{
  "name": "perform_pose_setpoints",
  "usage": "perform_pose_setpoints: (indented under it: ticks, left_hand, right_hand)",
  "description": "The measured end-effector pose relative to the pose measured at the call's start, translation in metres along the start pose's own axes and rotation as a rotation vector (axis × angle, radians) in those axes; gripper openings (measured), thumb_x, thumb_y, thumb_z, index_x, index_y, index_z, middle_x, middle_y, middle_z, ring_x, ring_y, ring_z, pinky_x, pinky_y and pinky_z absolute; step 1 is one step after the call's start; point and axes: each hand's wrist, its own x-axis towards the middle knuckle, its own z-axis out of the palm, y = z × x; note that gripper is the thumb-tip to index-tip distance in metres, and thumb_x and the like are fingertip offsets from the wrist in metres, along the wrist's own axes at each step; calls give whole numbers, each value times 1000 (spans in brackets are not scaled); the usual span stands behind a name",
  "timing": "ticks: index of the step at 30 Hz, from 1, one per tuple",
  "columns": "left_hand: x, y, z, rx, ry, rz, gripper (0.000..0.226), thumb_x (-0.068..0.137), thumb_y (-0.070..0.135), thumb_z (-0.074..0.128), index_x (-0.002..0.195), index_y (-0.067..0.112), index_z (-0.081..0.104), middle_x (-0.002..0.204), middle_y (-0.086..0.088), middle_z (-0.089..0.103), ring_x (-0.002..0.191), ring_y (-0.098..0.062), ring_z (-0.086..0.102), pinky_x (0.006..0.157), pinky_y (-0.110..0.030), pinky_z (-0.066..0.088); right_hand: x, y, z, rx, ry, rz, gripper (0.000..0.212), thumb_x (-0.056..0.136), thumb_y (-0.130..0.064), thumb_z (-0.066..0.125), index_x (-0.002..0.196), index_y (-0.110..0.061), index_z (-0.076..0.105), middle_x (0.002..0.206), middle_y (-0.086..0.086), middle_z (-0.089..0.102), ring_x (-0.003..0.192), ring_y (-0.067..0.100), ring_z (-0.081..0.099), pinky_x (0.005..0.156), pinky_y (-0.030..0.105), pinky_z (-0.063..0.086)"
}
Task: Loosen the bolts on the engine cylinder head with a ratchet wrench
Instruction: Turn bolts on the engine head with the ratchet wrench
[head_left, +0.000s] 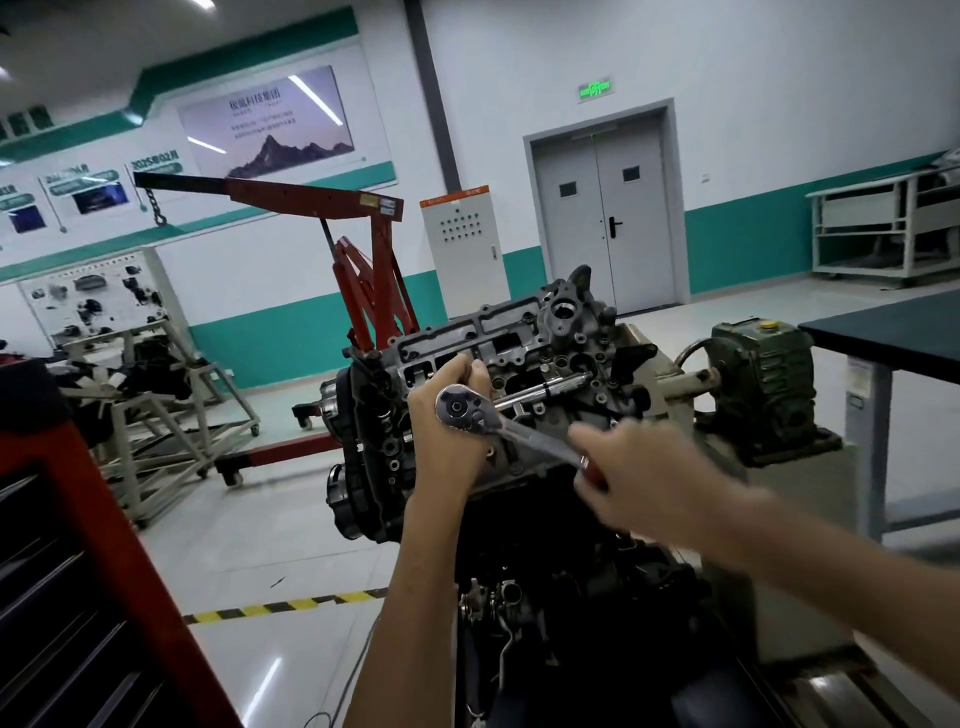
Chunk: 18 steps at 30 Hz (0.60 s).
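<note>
Left of the cylinder head (524, 338), open floor (260, 530) is found up to a red cabinet (67, 545). Behind the head, passage is blocked by a red hoist (379, 291); to its right, by a green gearbox (763, 374) and a table (893, 332).

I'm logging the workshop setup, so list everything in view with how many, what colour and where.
engine: one, grey, centre
ratchet wrench: one, silver with red grip, in front of the engine
extension bar: one, silver, from the wrench head to the engine top
crane: one, red, behind the engine, left
cabinet: one, white, back wall
double door: one, grey, back wall
gearbox: one, green, right of the engine
table: one, dark top, right edge
tool chest: one, red, lower left
floor tape: one strip, yellow and black, floor
left hand: one, grips at the wrench head
right hand: one, blurred, on the red grip
</note>
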Motion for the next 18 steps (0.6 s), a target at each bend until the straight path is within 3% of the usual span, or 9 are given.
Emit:
perform_pose_setpoints:
  ticks: [2, 6, 9, 14, 16, 18]
  left_hand:
    - [2, 1, -4, 33, -55, -5, 38, 95, 1, 51, 59, 1, 41, 52, 12, 34, 49, -2, 28, 48, -18, 24]
    - [7, 9, -6, 126, -199, 106, 45, 90, -1, 52, 56, 22, 33, 51, 9, 31, 50, -4, 26, 50, -24, 22]
    - [1, 7, -2, 69, -82, 34, 44, 95, 6, 53, 58, 12, 32, 54, 10, 30, 52, -4, 25, 51, -22, 23]
    - [-12, 18, 22, -89, 244, -53, 41, 98, 12, 51, 62, 24, 35, 52, 15, 35, 50, 0, 29, 51, -13, 30]
    - [-8, 19, 34, -247, 293, -112, 41, 97, 7, 49, 61, 21, 35, 53, 16, 34, 52, 0, 29, 67, -16, 38]
    - [-7, 20, 41, -411, 241, -208, 41, 95, 13, 49, 56, 18, 38, 55, 15, 32, 57, -4, 25, 77, -27, 38]
  right_hand:
    - [24, 24, -28, -134, 43, -70, 14, 86, -30, 49, 82, -24, 37, 58, -12, 39, 48, 3, 38, 57, 22, 39]
    - [57, 45, -64, -283, 196, -71, 16, 80, -19, 56, 83, -19, 41, 55, -12, 32, 51, 13, 39, 58, 27, 33]
    - [40, 36, -42, -239, 124, 17, 14, 83, -27, 52, 87, -21, 40, 61, -9, 41, 60, 15, 47, 63, 28, 37]
    - [-9, -10, 9, 58, 116, 219, 21, 86, -33, 50, 77, -25, 33, 58, -8, 39, 56, 16, 50, 57, 26, 40]
    - [-20, -34, 27, 330, 92, 276, 22, 85, -29, 51, 72, -24, 34, 58, -7, 43, 54, 15, 52, 54, 25, 41]
    - [-27, -53, 40, 620, 67, 302, 28, 85, -23, 54, 65, -27, 35, 53, -10, 43, 44, 5, 46, 46, 14, 34]
